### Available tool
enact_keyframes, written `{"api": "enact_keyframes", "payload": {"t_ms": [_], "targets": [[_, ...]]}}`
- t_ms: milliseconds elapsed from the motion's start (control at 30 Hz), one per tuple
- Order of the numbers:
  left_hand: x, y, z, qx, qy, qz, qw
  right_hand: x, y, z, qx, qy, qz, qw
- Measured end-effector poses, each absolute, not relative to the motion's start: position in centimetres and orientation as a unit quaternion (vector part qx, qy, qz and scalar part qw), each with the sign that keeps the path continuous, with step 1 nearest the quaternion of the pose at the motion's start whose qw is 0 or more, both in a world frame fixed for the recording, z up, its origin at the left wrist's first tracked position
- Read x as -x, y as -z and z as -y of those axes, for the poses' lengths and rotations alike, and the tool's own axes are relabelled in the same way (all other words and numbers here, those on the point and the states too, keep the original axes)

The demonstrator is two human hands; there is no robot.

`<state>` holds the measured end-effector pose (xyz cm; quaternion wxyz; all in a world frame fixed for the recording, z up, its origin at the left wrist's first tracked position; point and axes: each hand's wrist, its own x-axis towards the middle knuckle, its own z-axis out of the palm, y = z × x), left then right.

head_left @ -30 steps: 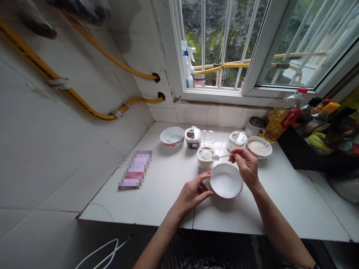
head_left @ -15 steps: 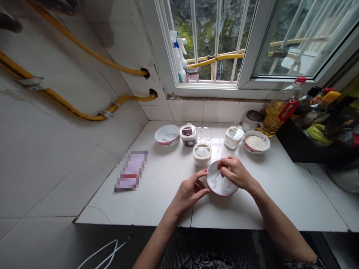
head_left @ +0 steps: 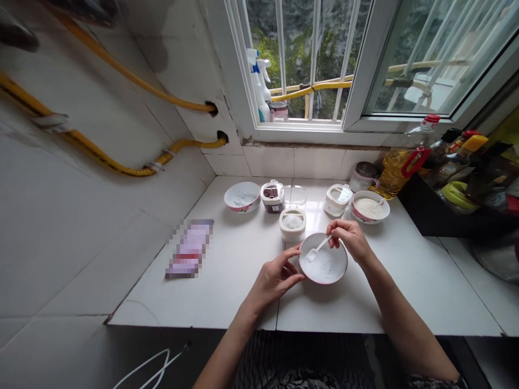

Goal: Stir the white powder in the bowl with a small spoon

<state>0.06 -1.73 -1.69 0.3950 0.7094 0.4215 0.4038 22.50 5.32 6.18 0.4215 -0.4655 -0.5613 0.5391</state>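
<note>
A white bowl with a pink rim (head_left: 330, 275) stands on the tiled counter, some white powder in its bottom. My left hand (head_left: 278, 274) grips the bowl's left side between thumb and fingers. Pinched in my right hand (head_left: 346, 237) is a small white plastic spoon (head_left: 319, 249), its scoop low over the left part of the bowl. Just behind the bowl sits an open jar of white granules (head_left: 292, 223). A second jar holding dark red contents (head_left: 272, 195) has its clear lid folded open. Further right stands a closed white jar (head_left: 338, 200).
A bowl of pale powder (head_left: 370, 207) with a spoon stands at the right, near a large oil bottle (head_left: 395, 167) and a black rack of bottles (head_left: 438, 210). Another bowl (head_left: 242, 198) is at the back left. A blurred purple packet (head_left: 190, 249) lies on the left.
My right hand has moved back and right from over the bowl toward its far rim. The spoon now shows along its length, and more of the bowl's inside is visible. My left hand stays put.
</note>
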Motion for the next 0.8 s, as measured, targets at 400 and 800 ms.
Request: {"api": "enact_keyframes", "payload": {"t_ms": [400, 800], "targets": [[-0.2, 1.6, 1.6, -0.712, -0.409, -0.416, 0.39, -21.7, -5.6, -6.0, 0.456, -0.453, 0.564, 0.519], [-0.2, 1.7, 1.5, -0.714, -0.417, -0.404, 0.39, -20.3, -5.4, -5.2, 0.367, -0.036, 0.811, 0.454]]}}
